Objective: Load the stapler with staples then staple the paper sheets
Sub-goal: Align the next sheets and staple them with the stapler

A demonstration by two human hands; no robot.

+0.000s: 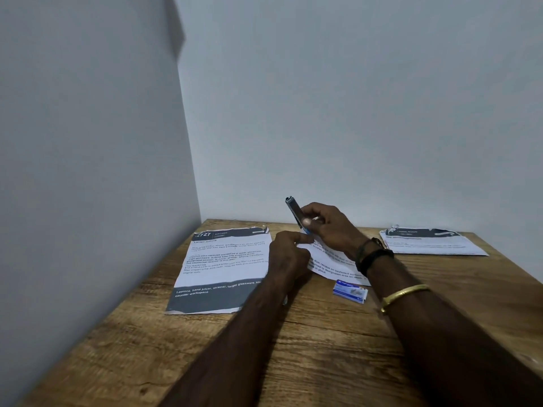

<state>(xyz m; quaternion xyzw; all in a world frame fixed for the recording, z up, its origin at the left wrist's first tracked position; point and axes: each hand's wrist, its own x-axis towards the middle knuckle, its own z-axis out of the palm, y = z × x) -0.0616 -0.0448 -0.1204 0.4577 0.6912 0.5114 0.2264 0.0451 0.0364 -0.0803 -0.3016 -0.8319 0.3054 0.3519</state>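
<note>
My right hand [329,227] grips a small stapler [294,210] above the desk, its dark metal arm tilted up and to the left. My left hand [289,252] sits just below it with curled fingers, the fingertips pinching at something small by the stapler; what they hold is hidden. A printed sheet [332,264] lies under both hands. A small blue and white staple box [349,292] lies on the wood near my right wrist.
A larger printed sheet [223,268] lies at the left of the wooden desk [293,348]. Another printed stack [432,242] rests at the far right. Grey walls close the desk at the back and left.
</note>
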